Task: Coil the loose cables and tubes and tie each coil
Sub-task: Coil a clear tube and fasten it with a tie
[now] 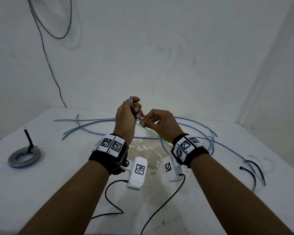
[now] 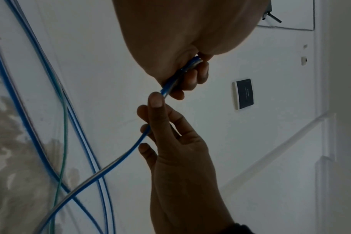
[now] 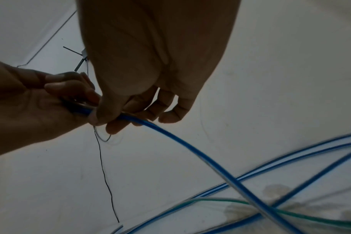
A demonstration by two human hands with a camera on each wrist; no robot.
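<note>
My left hand (image 1: 131,110) is raised over the white table (image 1: 58,184), fingers curled round the end of a blue tube (image 2: 171,82) whose tip (image 1: 131,97) sticks up past the thumb. My right hand (image 1: 150,120) is right beside it and pinches the same blue tube (image 3: 170,134) between thumb and fingers just below the left fist. From there the tube hangs down to the table, where several loose blue tubes (image 1: 193,121) and a green one (image 1: 71,130) lie crossed. A tied coil (image 1: 25,156) lies at the left.
A black tie (image 1: 28,139) stands up from the coil. Loose black ties (image 1: 255,173) lie at the right edge. A brown stain (image 1: 148,155) marks the table middle. Black camera leads (image 1: 112,197) trail under my wrists. A grey cable (image 1: 61,31) hangs on the back wall.
</note>
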